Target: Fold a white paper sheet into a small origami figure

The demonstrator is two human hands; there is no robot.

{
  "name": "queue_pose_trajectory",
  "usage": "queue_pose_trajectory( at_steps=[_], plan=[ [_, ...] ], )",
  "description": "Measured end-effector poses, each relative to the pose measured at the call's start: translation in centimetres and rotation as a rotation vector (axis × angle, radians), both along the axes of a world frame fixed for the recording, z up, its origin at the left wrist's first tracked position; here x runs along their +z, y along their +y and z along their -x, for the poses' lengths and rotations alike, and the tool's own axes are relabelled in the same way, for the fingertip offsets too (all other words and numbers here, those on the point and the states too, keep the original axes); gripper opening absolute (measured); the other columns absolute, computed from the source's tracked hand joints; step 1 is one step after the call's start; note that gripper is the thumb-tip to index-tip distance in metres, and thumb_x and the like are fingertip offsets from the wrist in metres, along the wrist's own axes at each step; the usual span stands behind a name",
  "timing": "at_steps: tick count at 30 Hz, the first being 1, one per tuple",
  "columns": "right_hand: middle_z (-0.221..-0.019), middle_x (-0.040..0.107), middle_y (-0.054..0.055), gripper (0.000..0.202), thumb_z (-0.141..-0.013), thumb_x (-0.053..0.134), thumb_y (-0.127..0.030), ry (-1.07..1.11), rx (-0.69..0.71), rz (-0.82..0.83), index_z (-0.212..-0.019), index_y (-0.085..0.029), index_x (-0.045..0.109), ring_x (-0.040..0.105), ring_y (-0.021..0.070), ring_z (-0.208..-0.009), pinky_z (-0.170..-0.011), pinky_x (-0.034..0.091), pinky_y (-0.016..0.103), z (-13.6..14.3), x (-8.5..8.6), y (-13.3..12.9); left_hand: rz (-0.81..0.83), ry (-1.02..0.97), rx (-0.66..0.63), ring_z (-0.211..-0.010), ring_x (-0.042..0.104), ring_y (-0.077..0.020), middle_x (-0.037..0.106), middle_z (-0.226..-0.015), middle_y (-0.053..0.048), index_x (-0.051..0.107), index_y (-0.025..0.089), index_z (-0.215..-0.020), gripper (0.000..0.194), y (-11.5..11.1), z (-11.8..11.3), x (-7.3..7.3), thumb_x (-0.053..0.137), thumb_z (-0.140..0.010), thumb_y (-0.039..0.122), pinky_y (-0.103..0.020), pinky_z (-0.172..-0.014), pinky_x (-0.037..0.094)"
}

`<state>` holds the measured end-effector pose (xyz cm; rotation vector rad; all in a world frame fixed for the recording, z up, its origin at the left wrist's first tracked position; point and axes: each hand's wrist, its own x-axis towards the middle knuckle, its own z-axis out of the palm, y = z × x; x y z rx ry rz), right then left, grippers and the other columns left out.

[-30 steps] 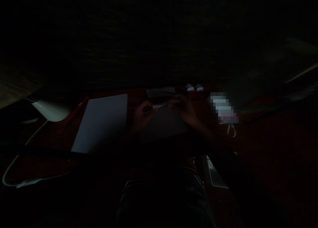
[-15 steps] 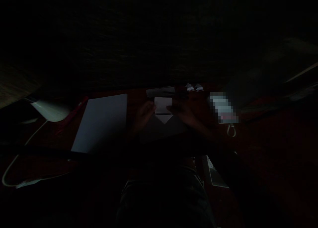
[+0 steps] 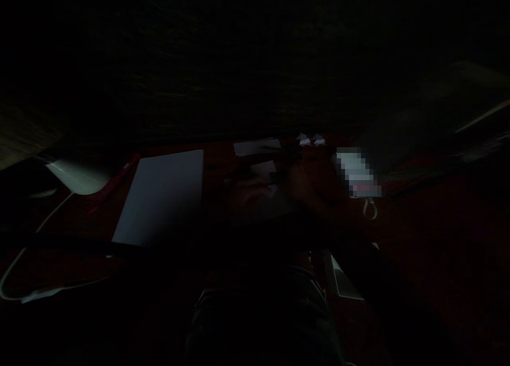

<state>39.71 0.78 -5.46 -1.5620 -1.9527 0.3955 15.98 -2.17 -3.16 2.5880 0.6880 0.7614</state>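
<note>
The picture is very dark. A small folded white paper (image 3: 264, 169) lies at the middle of the reddish-brown table (image 3: 217, 167), partly covered by my hands. My left hand (image 3: 249, 189) reaches across its lower left part, with the fingers dim and blurred. At the right side of the paper is my right hand (image 3: 297, 181), its fingertips by the paper's edge and lost in shadow. A darker flat sheet (image 3: 274, 209) lies under the hands. How firmly either hand grips the paper cannot be made out.
A large white sheet (image 3: 167, 190) lies left, beside a red strip-like object (image 3: 113, 184) and a white lamp-like object (image 3: 79, 179) with a cable. Behind are a paper strip (image 3: 257, 146) and two small folded papers (image 3: 311, 139). A blurred-out item (image 3: 358, 172) with a loop is right.
My left hand has moved right, from the paper's left edge to across its lower part. The folded paper has turned slightly and less of it shows.
</note>
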Motion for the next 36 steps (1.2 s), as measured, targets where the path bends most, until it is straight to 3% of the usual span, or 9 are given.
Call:
queue_pose_trajectory(
  at_steps=[2, 5, 9, 12, 17, 27, 32, 34, 36],
  plan=[
    [-0.095, 0.082, 0.012, 0.015, -0.091, 0.073, -0.027, 0.03, -0.001, -0.037, -0.104, -0.022, 0.078, 0.077, 0.0304, -0.09, -0.084, 0.062, 0.043, -0.1, -0.1, 0.1, 0.059, 0.057, -0.06, -0.118, 0.07, -0.0264, 0.074, -0.128, -0.01, 0.076, 0.026, -0.127, 0.03, 0.0, -0.2, -0.6, 0.061, -0.102, 0.02, -0.044, -0.106, 0.056],
    [-0.099, 0.081, 0.012, 0.022, -0.087, 0.076, -0.025, 0.087, -0.013, -0.058, -0.109, -0.021, 0.076, 0.077, 0.0296, -0.089, -0.082, 0.061, 0.042, -0.2, 0.1, 0.0, 0.136, 0.071, -0.045, -0.119, 0.071, -0.0252, 0.074, -0.132, -0.009, 0.075, 0.026, -0.131, 0.034, 0.1, -0.4, -1.3, 0.058, -0.103, 0.02, -0.042, -0.105, 0.057],
    [-0.101, 0.081, 0.013, 0.016, -0.085, 0.078, -0.024, 0.095, -0.019, -0.027, -0.1, -0.02, 0.075, 0.075, 0.0288, -0.088, -0.081, 0.06, 0.041, -0.1, 0.5, -0.1, 0.172, 0.012, -0.026, -0.12, 0.071, -0.0262, 0.074, -0.131, -0.009, 0.076, 0.026, -0.126, 0.03, 0.1, -0.2, -1.1, 0.059, -0.102, 0.022, -0.042, -0.106, 0.057],
    [-0.094, 0.08, 0.012, 0.011, -0.086, 0.08, -0.029, 0.158, 0.003, 0.001, -0.087, -0.021, 0.073, 0.074, 0.0276, -0.086, -0.081, 0.059, 0.041, -0.1, 0.5, 0.2, 0.146, -0.01, 0.075, -0.125, 0.067, -0.029, 0.07, -0.135, -0.011, 0.072, 0.025, -0.132, 0.032, 0.3, 0.1, -0.6, 0.063, -0.102, 0.031, -0.044, -0.109, 0.055],
    [-0.085, 0.077, 0.008, 0.023, -0.084, 0.082, -0.035, 0.342, -0.021, -0.028, -0.074, -0.024, 0.064, 0.071, 0.0252, -0.079, -0.077, 0.057, 0.039, -0.3, 0.8, 0.8, 0.042, -0.022, 0.215, -0.128, 0.062, -0.0319, 0.068, -0.132, -0.012, 0.068, 0.021, -0.132, 0.035, 0.9, 0.6, -0.3, 0.065, -0.101, 0.036, -0.048, -0.11, 0.051],
    [-0.08, 0.072, 0.007, 0.027, -0.082, 0.079, -0.038, 0.428, -0.058, 0.048, -0.07, -0.024, 0.059, 0.067, 0.0241, -0.079, -0.075, 0.055, 0.038, -0.6, 1.1, 1.1, -0.011, 0.008, 0.114, -0.107, 0.061, -0.0282, 0.07, -0.108, -0.008, 0.078, 0.024, -0.11, 0.018, 0.3, 0.3, 0.3, 0.063, -0.101, 0.028, -0.044, -0.098, 0.049],
    [-0.075, 0.071, 0.005, 0.031, -0.081, 0.08, -0.043, 0.449, -0.041, 0.044, -0.069, -0.025, 0.057, 0.067, 0.023, -0.076, -0.073, 0.055, 0.037, -1.1, 0.6, 1.4, -0.05, 0.036, 0.116, -0.12, 0.06, -0.0312, 0.068, -0.129, -0.01, 0.081, 0.025, -0.095, 0.013, -0.1, 0.5, 0.8, 0.068, -0.097, 0.026, -0.05, -0.105, 0.049],
    [-0.078, 0.072, 0.005, 0.028, -0.079, 0.08, -0.04, 0.441, -0.075, 0.033, -0.07, -0.025, 0.058, 0.068, 0.0239, -0.078, -0.074, 0.056, 0.038, -1.2, 0.6, 1.4, -0.03, 0.047, 0.078, -0.132, 0.059, -0.0337, 0.064, -0.145, -0.01, 0.079, 0.023, -0.093, 0.013, -0.3, 0.6, 1.0, 0.068, -0.097, 0.027, -0.054, -0.113, 0.047],
    [-0.08, 0.074, 0.006, 0.025, -0.078, 0.08, -0.034, 0.425, -0.109, 0.038, -0.069, -0.024, 0.059, 0.069, 0.0245, -0.078, -0.075, 0.057, 0.04, -1.1, 0.7, 1.4, 0.009, 0.063, 0.018, -0.138, 0.059, -0.0332, 0.064, -0.148, -0.009, 0.078, 0.023, -0.094, 0.015, -0.4, 0.6, 1.1, 0.065, -0.099, 0.027, -0.052, -0.116, 0.048]
  ],
)
